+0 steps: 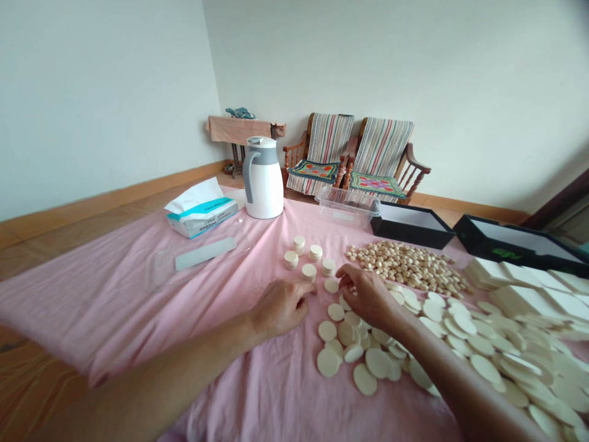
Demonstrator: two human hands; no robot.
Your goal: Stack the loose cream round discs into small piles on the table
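Note:
My left hand (283, 305) hovers low over the pink cloth, loosely curled, with thumb and forefinger apart and nothing visible between them. Its fingertips are close beside a short stack of pale round wooden discs (308, 272). Opposite it, my right hand (368, 296) has its fingers bent downward and drawn together; whatever they hold, if anything, is hidden. A disc (331, 286) lies between the two hands. More small stacks stand just beyond, including one (328, 266) by my right fingertips. Loose larger discs (380, 362) spread under and around my right forearm.
Small wooden beads (409, 265) are heaped behind my right hand. Square pale pieces (529, 301), black box parts (411, 226) and a clear plastic tub (348, 209) stand right and back. A white jug (269, 184), tissue pack (202, 212) and clear plastic case (205, 253) are left.

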